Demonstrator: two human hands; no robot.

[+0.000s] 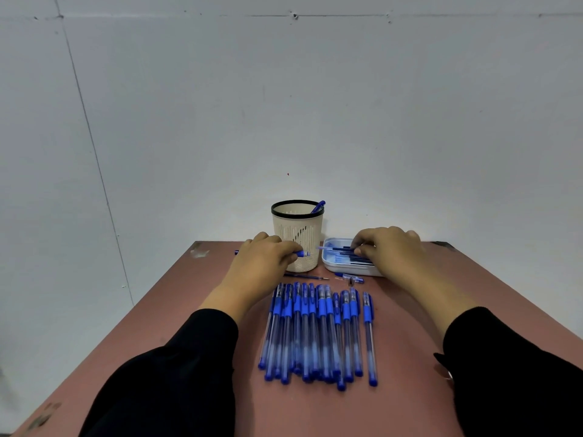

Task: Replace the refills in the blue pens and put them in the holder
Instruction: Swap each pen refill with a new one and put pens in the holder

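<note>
The left hand [265,257] grips a blue plastic pen barrel [301,254] beside the cream perforated holder [298,238]. The right hand [386,250] pinches a thin blue refill [334,248] — over the shallow white tray [339,268].

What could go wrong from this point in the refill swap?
1. The right hand is picking a refill from the white tray at the table's far edge; a push might slide it off.
2. The left hand holds an open pen barrel against the pen holder, which might tip.
3. The pen cap and loose refill could roll away.
</note>
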